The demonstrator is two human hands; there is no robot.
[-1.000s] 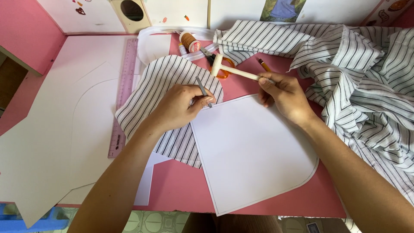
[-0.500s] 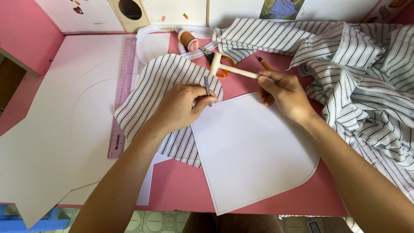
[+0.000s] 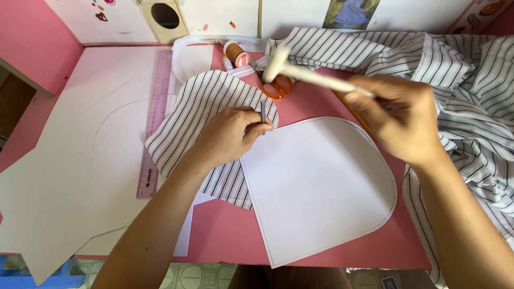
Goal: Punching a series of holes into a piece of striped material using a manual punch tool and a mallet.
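My left hand (image 3: 231, 135) pinches a small grey metal punch (image 3: 263, 113) upright on a striped fabric piece (image 3: 203, 109), at the corner of a white rounded paper pattern (image 3: 316, 187). My right hand (image 3: 399, 120) grips the handle of a small white hammer (image 3: 300, 72), raised and blurred, its head above and slightly right of the punch.
Orange-handled scissors (image 3: 278, 86) and a spool of brown thread (image 3: 234, 52) lie behind the punch. A pink ruler (image 3: 155, 123) runs along a large white pattern sheet (image 3: 80, 160) on the left. A heap of striped cloth (image 3: 460, 80) fills the right side of the pink table (image 3: 225, 235).
My right hand has lifted the hammer up and away from the punch. The left hand stays on the punch and fabric.
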